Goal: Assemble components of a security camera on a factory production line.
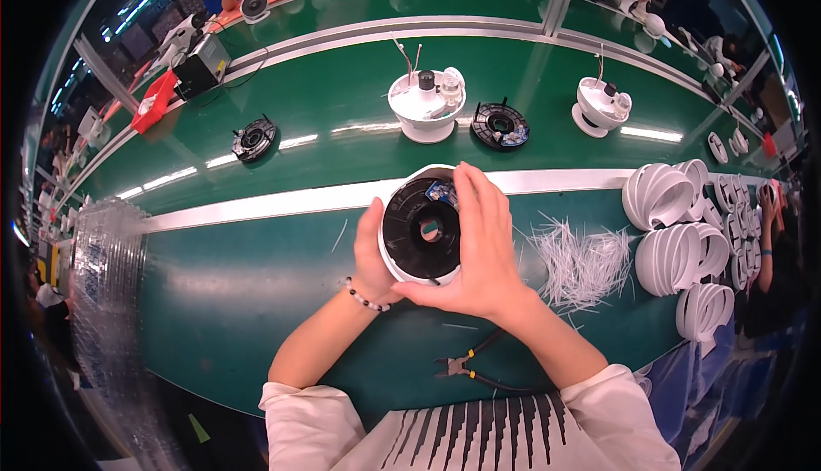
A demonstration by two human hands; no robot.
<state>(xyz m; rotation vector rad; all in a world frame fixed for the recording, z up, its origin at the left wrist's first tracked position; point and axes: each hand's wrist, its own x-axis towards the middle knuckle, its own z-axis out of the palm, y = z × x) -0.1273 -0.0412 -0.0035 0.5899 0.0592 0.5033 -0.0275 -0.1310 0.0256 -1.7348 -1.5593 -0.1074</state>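
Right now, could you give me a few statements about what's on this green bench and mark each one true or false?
1. Both hands hold the round white housing with a black disc inside. True: left hand, right hand.
2. The cutting pliers are in the right hand. False: they lie on the bench near the person.
3. A pile of white ties lies right of the hands. True.
4. The stacked white shells sit on the far left. False: they are on the right.
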